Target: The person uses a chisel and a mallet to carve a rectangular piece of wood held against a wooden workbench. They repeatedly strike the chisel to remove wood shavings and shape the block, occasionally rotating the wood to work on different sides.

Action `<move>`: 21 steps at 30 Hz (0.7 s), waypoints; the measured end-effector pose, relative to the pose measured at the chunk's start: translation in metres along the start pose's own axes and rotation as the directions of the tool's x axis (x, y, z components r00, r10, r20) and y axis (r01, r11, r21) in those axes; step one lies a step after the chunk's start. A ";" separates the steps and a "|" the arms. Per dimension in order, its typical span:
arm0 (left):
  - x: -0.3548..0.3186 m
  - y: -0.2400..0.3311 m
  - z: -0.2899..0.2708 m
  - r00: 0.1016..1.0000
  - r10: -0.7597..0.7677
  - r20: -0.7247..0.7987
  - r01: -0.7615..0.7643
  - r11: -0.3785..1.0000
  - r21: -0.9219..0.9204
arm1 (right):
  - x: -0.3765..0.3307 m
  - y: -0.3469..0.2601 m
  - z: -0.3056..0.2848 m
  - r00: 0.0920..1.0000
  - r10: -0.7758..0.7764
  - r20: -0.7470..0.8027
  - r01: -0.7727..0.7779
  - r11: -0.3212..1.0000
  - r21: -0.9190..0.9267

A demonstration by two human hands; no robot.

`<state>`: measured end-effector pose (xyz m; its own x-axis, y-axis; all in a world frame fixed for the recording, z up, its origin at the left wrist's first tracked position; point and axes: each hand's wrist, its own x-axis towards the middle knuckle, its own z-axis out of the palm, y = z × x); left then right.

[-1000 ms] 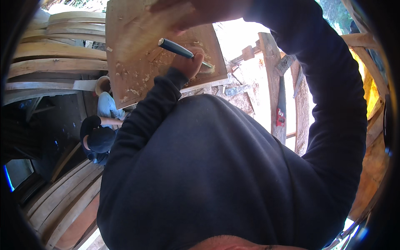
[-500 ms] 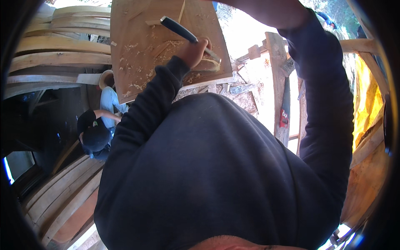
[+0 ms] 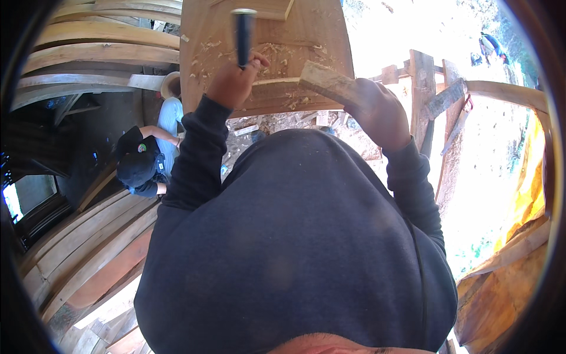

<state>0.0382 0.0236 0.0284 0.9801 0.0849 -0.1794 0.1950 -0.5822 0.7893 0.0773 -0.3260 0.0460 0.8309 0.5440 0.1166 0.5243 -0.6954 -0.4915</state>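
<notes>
The person's left hand (image 3: 233, 82) is closed around a dark-handled chisel (image 3: 243, 36), which stands nearly upright with its pale end cap at the far end and its blade end hidden inside the fist. The right hand (image 3: 377, 112) is wrapped tight on a rough wooden block (image 3: 324, 81) (used as a mallet, by the look of it), whose squared head juts to the left of the fist, toward the chisel hand but apart from it. Both hands sit at the near edge of a broad reddish-brown wooden plank (image 3: 206, 35) that runs away from the person, its surface scattered with pale wood shavings (image 3: 203, 56). Just between the two hands lies a stepped cut in the near edge of the plank, with more shavings gathered in it.

Most of the lower picture is filled by the person's own dark sweatshirt (image 3: 295, 248), its sleeves reaching up to both hands. To the left and lower down, another person in a dark cap (image 3: 137, 168) and dark top crouches, with what may be a second figure in a light shirt and straw hat (image 3: 171, 85) beyond, though the view there is dim. Curved wooden boards (image 3: 88, 47) are stacked at the far left, and more curve along the near left. On the right, upright weathered timber posts (image 3: 421, 88) stand against bright sunlit ground, and an orange sheet (image 3: 527, 183) hangs at the right rim.
</notes>
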 end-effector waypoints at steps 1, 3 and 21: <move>-0.006 0.001 0.006 0.996 0.075 -0.042 -0.072 0.996 0.058 | -0.001 -0.006 0.001 0.999 0.014 -0.033 -0.014 1.000 -0.007; -0.013 0.004 0.017 0.966 0.232 -0.114 -0.210 0.962 0.175 | 0.001 -0.013 -0.005 0.997 -0.047 -0.061 0.046 0.999 -0.019; -0.023 -0.016 0.038 0.989 0.079 -0.125 -0.069 0.994 0.086 | 0.016 -0.021 -0.013 0.994 -0.026 -0.111 0.018 0.998 -0.066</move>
<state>0.0113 0.0005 -0.0020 0.9894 0.1394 -0.0414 0.1234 -0.6538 0.7465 0.0823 -0.3088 0.0695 0.8327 0.5064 0.2239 0.5506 -0.7146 -0.4314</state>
